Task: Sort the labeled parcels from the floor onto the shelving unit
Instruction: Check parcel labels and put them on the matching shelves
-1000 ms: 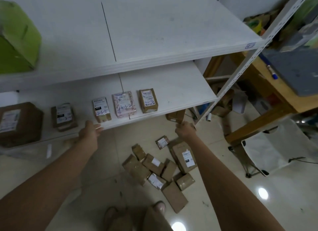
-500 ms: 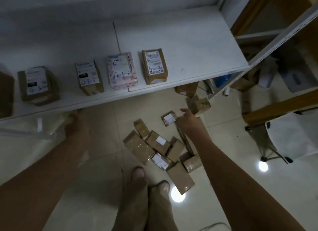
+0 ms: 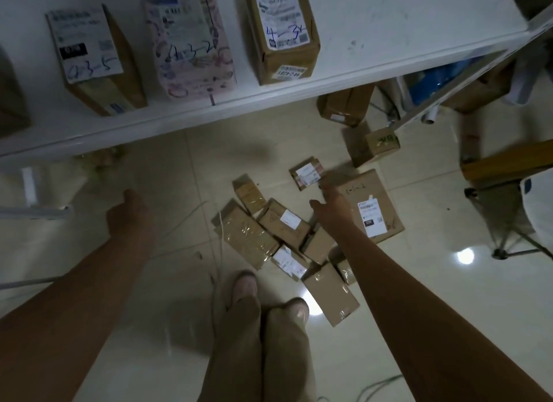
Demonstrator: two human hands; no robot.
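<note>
A pile of brown parcels (image 3: 263, 237) is seen on the shiny floor (image 3: 167, 174), just in front of two feet (image 3: 245, 285). The right hand (image 3: 332, 207) is held out over the far side of the pile. Its thumb and fingers are spread, and nothing is gripped. It is placed between a small parcel (image 3: 308, 174) with a white label and a big flat parcel (image 3: 374, 204). Whether either one is touched cannot be told.

The left hand (image 3: 128, 210) is held out over bare floor, well apart from the pile. Nothing is seen in it. Its fingers are dark and blurred, so it cannot be told if they are straight or curled.

Above the hands a white shelf (image 3: 374, 57) is seen. Three parcels are lined up on it near the front edge: a left box (image 3: 89, 57), a pink parcel (image 3: 188, 42) in the middle and a right box (image 3: 281, 33). Numbers are written on their labels. Two more boxes are seen on the floor by the shelf's right end, a dark one (image 3: 344, 105) and a little one (image 3: 381, 144).
</note>
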